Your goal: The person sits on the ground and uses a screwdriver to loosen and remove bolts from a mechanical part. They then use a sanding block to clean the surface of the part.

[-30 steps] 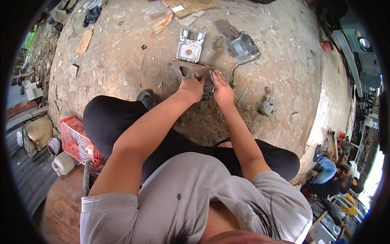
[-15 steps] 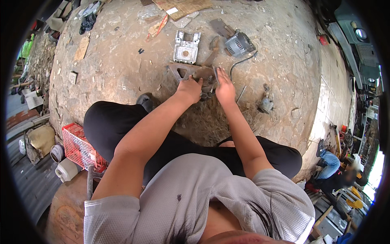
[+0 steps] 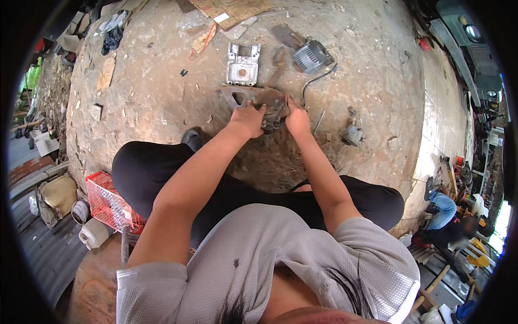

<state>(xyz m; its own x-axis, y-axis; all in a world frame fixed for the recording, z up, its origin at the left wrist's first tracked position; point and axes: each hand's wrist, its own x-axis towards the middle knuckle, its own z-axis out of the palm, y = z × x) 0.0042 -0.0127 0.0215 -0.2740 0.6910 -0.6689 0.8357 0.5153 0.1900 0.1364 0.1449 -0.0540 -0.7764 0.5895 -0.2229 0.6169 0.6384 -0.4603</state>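
Both hands are on a rusty metal bracket (image 3: 237, 93) with a triangular cutout, lying among dark, grimy parts on the ground. My left hand (image 3: 249, 119) grips it from the near side, thumb and forefinger on its face. My right hand (image 3: 295, 114) is at its right end, fingers bent against the edge; what lies under them is partly hidden. Just beyond sit a silver cast housing (image 3: 243, 73) and a rusty lever-like piece (image 3: 273, 77). To the right are a grey motor-like part (image 3: 310, 56) with a cable and a thin rod (image 3: 318, 123).
A small metal assembly (image 3: 352, 134) lies right of my hands. Cardboard (image 3: 237, 11) is at the top, a red plastic crate (image 3: 108, 200) and white jug (image 3: 91, 235) at lower left. Another person (image 3: 448, 232) in jeans is among clutter at the far right.
My right hand's fingers, stretched out along the bracket's end earlier, are now more bent at its edge. My left hand stays on the bracket. The view has shifted slightly.
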